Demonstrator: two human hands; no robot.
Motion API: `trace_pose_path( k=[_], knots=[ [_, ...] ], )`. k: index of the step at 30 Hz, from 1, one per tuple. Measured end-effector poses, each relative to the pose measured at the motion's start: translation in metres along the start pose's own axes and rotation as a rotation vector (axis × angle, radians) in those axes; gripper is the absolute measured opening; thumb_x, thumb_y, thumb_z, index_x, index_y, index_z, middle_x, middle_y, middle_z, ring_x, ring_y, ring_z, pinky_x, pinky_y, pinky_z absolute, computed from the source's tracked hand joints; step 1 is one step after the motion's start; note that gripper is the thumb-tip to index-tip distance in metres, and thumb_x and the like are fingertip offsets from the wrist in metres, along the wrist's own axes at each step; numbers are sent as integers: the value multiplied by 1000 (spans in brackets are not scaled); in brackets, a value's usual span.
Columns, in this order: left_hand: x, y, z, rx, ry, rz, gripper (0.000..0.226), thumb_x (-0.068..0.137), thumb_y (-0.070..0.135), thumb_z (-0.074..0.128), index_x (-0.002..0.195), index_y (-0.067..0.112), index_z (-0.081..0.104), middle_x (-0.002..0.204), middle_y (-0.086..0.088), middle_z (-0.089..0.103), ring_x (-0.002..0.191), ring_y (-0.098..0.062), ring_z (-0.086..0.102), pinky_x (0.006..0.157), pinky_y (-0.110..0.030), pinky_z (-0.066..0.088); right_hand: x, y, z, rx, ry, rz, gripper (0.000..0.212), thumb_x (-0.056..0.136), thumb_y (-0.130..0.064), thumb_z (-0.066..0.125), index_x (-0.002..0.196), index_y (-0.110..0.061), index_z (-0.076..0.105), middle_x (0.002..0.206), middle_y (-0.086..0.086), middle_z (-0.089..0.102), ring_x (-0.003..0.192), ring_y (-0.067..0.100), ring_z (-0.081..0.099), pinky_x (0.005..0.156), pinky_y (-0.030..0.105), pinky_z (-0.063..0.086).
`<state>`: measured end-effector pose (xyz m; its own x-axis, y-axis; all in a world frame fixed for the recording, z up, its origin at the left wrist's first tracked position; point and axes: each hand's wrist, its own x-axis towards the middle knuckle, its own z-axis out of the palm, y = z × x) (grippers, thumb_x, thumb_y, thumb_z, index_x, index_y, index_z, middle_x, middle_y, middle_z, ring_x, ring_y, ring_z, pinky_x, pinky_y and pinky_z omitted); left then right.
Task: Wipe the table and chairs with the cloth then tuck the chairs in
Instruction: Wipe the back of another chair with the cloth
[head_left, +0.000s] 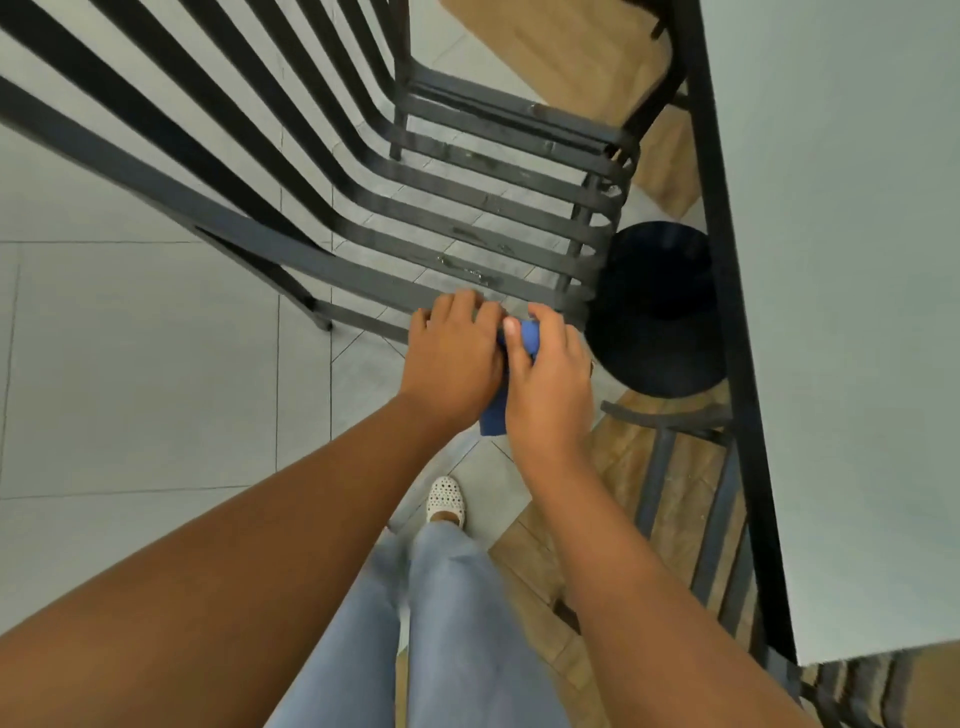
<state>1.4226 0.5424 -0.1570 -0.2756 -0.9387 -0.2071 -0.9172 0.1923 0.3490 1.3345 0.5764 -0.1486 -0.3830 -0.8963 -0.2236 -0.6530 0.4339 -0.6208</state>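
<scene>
So the blue cloth (524, 343) is bunched up between our two hands, right at the front edge of the black slatted chair (467, 208), roughly dead centre of the view. It's soft and floppy, weighs next to nothing, and a tail of it hangs down below our palms. Looks like it'll fold and wad however we want, so we'd say grab a good fistful, not a corner, or it'll just flap around on those slats.

Our right hand (550, 384) has its grip closed around the cloth, thumb pressed on top. Our left hand (452, 358) is curled over the near slat and seems to be touching the cloth too, though we can't tell if it's actually pinching it.

The chair itself is metal, stiff, probably a bit slick, with smudgy marks on the slats toward 12 o'clock. For tucking in, the backrest bars at 10 o'clock look like the handhold. The tabletop (841, 260) runs along 3 o'clock, with its round black base (660, 312) just beside the chair.
</scene>
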Motion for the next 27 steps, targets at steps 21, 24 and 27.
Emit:
trace_pose_path(
  k=[21,24,27],
  knots=[
    [206,-122,-44,163,-243,199,33,96,29,36,127,20,46,129,-2,45,119,-20,40,98,-35,29,169,-93,95,-13,48,183,37,94,-42,49,117,-14,58,109,7,61,103,22,54,83,33,46],
    [232,-138,-44,175,-283,195,35,96,29,38,130,21,44,132,-3,43,123,-20,38,100,-36,28,192,-95,114,-21,42,202,37,93,-41,51,115,-12,59,107,9,62,102,24,55,82,38,49],
    [258,-151,-40,193,-301,181,37,95,29,40,131,21,44,133,-4,44,123,-22,39,101,-37,28,218,-98,127,-17,26,195,39,92,-41,53,117,-11,60,108,10,61,104,25,54,85,38,47]
  ],
)
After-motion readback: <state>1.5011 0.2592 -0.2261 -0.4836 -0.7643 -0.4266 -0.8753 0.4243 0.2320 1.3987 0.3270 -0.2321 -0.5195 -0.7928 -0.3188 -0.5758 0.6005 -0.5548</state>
